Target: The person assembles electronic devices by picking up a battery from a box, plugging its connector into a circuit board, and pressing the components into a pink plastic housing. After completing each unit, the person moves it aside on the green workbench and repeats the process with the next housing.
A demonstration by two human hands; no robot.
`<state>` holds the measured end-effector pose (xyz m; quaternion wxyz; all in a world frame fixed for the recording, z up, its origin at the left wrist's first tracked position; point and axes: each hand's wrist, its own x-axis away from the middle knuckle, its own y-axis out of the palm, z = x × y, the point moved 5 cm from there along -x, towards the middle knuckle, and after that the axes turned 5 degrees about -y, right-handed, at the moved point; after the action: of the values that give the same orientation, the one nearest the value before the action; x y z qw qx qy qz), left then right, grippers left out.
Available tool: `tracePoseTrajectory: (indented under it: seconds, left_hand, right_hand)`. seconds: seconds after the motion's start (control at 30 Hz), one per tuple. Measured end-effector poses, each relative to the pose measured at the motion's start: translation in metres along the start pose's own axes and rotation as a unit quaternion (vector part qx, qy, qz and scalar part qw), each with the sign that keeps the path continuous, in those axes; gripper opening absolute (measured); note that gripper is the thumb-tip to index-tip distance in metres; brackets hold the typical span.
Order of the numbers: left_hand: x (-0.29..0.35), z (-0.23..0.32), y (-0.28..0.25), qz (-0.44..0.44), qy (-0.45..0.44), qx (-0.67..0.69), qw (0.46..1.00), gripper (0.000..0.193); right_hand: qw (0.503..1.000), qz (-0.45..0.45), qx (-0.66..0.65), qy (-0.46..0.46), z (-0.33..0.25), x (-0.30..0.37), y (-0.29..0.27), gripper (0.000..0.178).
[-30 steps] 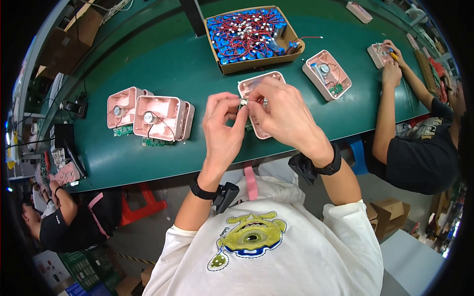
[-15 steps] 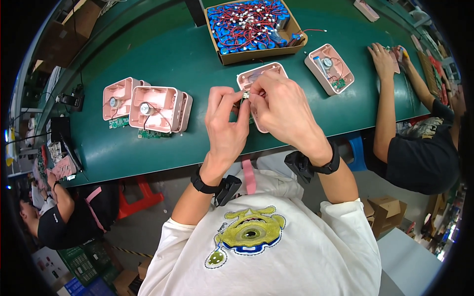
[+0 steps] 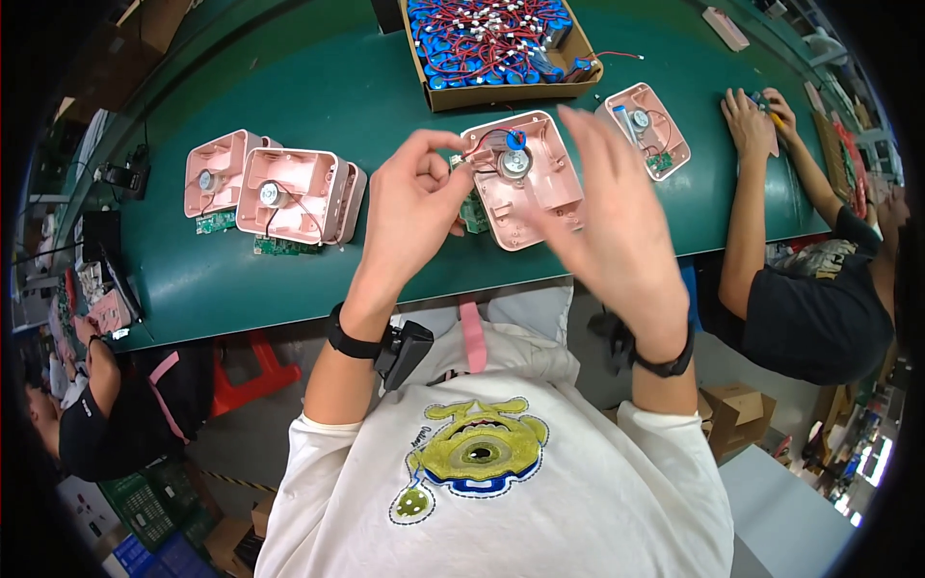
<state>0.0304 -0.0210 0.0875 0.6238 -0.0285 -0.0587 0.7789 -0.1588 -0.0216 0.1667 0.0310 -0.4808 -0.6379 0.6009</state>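
Note:
In front of me a pink plastic housing (image 3: 549, 173) lies open side up, with a round silver speaker (image 3: 515, 164) and a blue cylindrical battery (image 3: 517, 141) in it. A red wire runs from the battery to a small white connector (image 3: 460, 160), which the fingertips of my left hand (image 3: 414, 197) pinch at the housing's left edge. Just below that hand, a green circuit board (image 3: 473, 214) is partly hidden beside the housing. My right hand (image 3: 617, 207), smeared by motion, is raised over the housing's right side with fingers stretched apart and nothing in them.
A cardboard box (image 3: 511, 96) of blue batteries with red leads stands at the back. More pink housings (image 3: 289, 193) with boards are at left, and another housing (image 3: 644, 130) is at right. A co-worker's hands (image 3: 752, 125) work at the far right; another person sits at left.
My right hand has let go of the connector and swung right, opening its fingers. My left hand has moved slightly left, still pinching the connector, and the housing is now uncovered.

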Motion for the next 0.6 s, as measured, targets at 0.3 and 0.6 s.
tracePoseTrajectory:
  seconds: [0.3,0.6]
  left_hand:
    - [0.021,0.004,0.027,-0.092,-0.028,-0.034,0.995,0.017]
    - [0.031,-0.017,0.029,-0.072,-0.131,0.170,0.974,0.021]
  right_hand:
    - [0.987,-0.074,0.056,0.132,-0.008,0.040,0.048,0.117]
    - [0.987,-0.028,0.093,0.129,-0.010,0.046,0.053,0.112]
